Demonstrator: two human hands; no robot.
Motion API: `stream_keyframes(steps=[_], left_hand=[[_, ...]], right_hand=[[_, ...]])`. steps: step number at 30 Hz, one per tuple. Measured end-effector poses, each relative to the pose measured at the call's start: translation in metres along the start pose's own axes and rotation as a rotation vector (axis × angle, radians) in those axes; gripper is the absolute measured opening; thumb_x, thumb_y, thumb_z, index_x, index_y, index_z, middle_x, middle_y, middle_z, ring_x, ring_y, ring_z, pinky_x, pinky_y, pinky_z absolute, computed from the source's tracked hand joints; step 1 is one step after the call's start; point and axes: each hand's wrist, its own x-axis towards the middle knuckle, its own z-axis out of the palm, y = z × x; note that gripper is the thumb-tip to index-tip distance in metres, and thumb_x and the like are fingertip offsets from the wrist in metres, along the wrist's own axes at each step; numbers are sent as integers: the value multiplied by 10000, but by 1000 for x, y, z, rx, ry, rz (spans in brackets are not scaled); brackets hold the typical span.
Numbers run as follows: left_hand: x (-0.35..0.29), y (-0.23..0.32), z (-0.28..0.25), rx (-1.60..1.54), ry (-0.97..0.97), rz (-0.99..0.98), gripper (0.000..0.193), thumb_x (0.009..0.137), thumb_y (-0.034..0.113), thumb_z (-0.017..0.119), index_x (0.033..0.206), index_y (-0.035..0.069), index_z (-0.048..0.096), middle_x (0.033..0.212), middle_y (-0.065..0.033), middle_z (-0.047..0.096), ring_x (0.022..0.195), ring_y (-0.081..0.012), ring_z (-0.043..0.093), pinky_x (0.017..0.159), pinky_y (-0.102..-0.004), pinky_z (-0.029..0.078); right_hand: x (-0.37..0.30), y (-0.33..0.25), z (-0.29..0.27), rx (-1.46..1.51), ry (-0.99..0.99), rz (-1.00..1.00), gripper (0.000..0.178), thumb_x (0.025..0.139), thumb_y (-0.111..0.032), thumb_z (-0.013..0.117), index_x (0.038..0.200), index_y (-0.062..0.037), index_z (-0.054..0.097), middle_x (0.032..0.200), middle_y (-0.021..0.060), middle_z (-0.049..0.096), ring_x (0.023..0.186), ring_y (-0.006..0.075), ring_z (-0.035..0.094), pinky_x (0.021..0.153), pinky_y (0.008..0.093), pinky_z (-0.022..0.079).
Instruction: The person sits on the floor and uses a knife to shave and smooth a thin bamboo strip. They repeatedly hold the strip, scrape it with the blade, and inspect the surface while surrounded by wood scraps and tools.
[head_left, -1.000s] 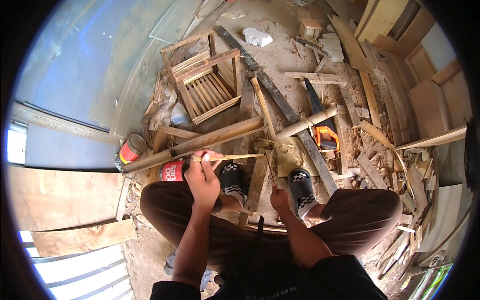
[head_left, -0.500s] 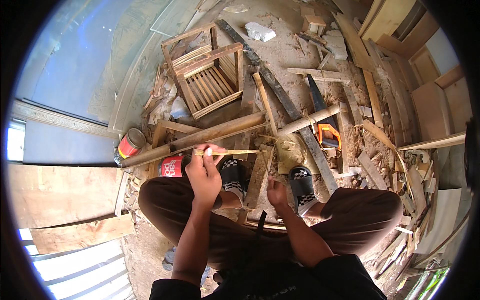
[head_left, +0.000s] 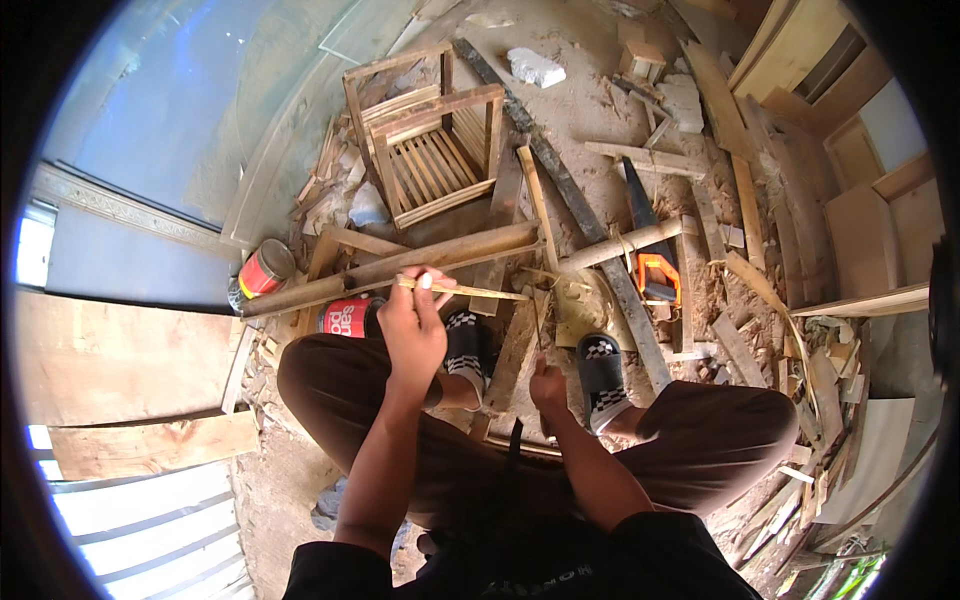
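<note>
My left hand (head_left: 416, 335) is closed round one end of a thin bamboo stick (head_left: 482, 293). The stick points right, out over the floor between my feet. My right hand (head_left: 549, 390) is a fist on a slim, dark, knife-like tool (head_left: 540, 325). Its narrow blade rises from the fist to the free tip of the stick; whether they touch I cannot tell. The tool's handle is hidden in my fingers. Beneath the tip, between my sandals, a flat wooden board (head_left: 514, 355) lies on the ground.
Ahead stands a slatted wooden frame (head_left: 440, 160). A long half-round pole (head_left: 430, 262) crosses before my left foot. Two red-labelled cans (head_left: 265, 270) sit at left. An orange-handled handsaw (head_left: 657, 280) and a dark beam (head_left: 570, 190) lie ahead to the right, among wood scraps.
My right fist has dropped slightly toward me, so more of the blade shows. My left hand still holds the stick, its tip a little lower. The view has shifted slightly.
</note>
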Motion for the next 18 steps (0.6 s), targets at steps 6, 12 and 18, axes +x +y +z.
stream_keyframes(steps=[6, 12, 18], left_hand=[[9, -9, -12, -44, 72, -71, 244, 1116, 164, 394, 1094, -10, 564, 1018, -132, 672, 973, -185, 686, 844, -377, 638], [8, -1, -9, -163, 138, -30, 277, 1113, 198, 434, 1106, -28, 596, 978, -128, 701, 941, -184, 702, 834, -365, 625], [0, 22, -25, -158, 168, 18, 273, 1126, 195, 383, 1121, 1, 574, 982, -130, 690, 957, -193, 697, 833, -362, 627]], right_hand=[[-4, 4, -25, 0, 16, -66, 742, 1044, -570, 398, 855, 71, 720, 888, 333, 689, 976, 505, 670, 860, 564, 507], [-15, -11, -25, 329, 82, -132, 767, 1042, -600, 418, 758, 67, 668, 719, 228, 659, 724, 372, 655, 732, 488, 499], [-35, -25, -40, 589, 29, -291, 727, 1068, -575, 405, 678, 6, 599, 545, 72, 522, 489, 182, 505, 502, 378, 410]])
